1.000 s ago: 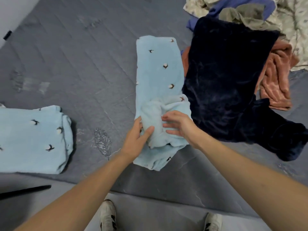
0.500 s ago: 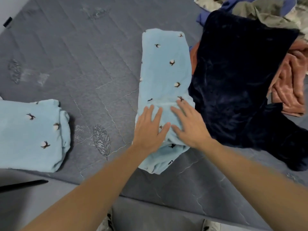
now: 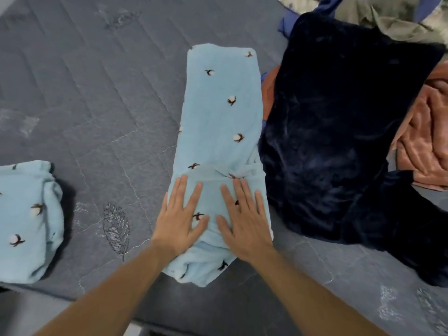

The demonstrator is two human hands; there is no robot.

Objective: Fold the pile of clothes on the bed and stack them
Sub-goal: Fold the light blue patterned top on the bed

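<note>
- Both hands now flat on the near end of the light blue garment [image 3: 219,122], no longer bunching and pinching the fabric as a second ago.
- Left hand [image 3: 180,219] pressing on the left of the folded-over flap, fingers [image 3: 180,190] straight and spread, holding nothing.
- Right hand [image 3: 243,221] pressing just beside it on the right, fingers [image 3: 242,192] likewise straight and wide, gripping nothing.
- Near flap turned over onto the long strip and smoothed down; garment lying lengthwise on the bed [image 3: 97,93], far end pointing away, near end still lumpy at the mattress edge.
- Probably one fold set, with further folds along the length yet to come before stacking.
- Already folded matching blue piece [image 3: 26,219] well apart at the left of the bed, likely the stack's base.
- Unfolded pile at right: dark navy garment [image 3: 339,122] touching the blue strip's right edge, pink garment [image 3: 424,132] and others beyond — most of the task remaining.
</note>
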